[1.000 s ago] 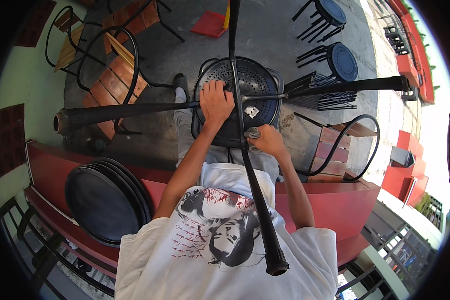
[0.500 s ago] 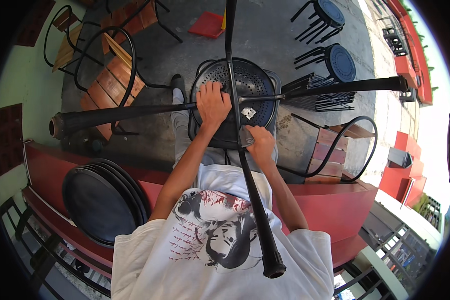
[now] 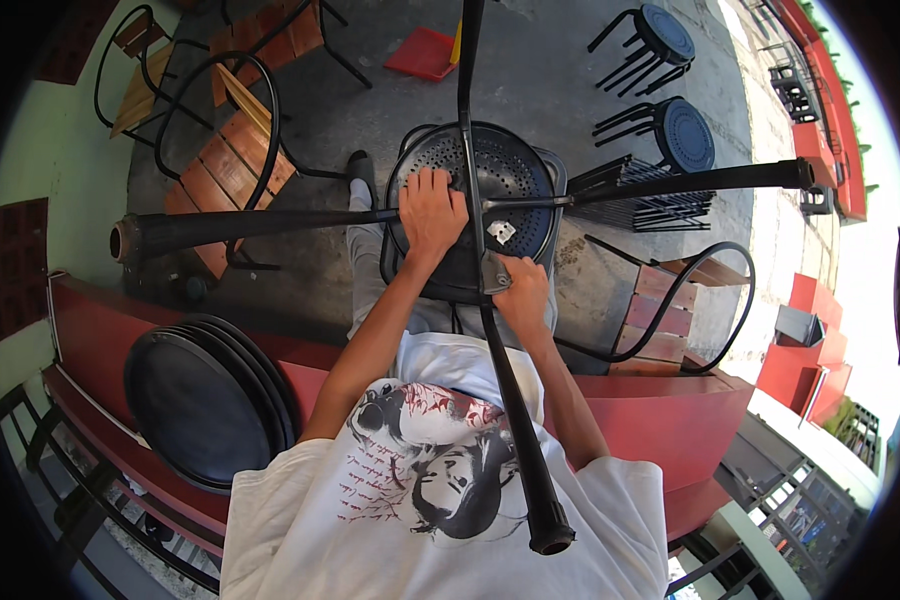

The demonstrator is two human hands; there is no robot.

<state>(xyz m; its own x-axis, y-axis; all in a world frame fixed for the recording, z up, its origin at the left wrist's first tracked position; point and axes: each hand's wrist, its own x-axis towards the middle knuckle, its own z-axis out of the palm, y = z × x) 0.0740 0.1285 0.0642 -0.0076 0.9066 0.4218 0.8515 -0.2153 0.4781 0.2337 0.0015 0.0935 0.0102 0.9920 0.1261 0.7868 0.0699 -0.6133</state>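
Note:
A black four-legged metal frame point(image 3: 476, 160) lies across a black round stool point(image 3: 510, 150) with a perforated seat, its legs spreading like a cross. My left hand point(image 3: 433, 215) is closed over the leg on the left, close to the middle. Pinched in my right hand point(image 3: 522, 295) is a small grey folded sheet point(image 3: 493, 273), perhaps sandpaper or cloth, wrapped against the near leg just below the crossing. Its exact kind cannot be made out. On the stool seat, between the legs, rests a small crumpled white scrap point(image 3: 501, 232). The near leg point(image 3: 530, 460) reaches back over my shirt.
Wooden-slat chairs point(image 3: 232, 165) stand at the left, and another chair point(image 3: 660, 310) at the right. Two round stools point(image 3: 685, 135) and a stack of black metal frames point(image 3: 640, 195) are far right. Black round discs point(image 3: 205, 410) lean on the red bench point(image 3: 660, 420). A red dustpan point(image 3: 422, 54) lies ahead.
The whole view has shifted slightly. Both hands stay at the same parts of the frame, with the grey sheet still against the near leg.

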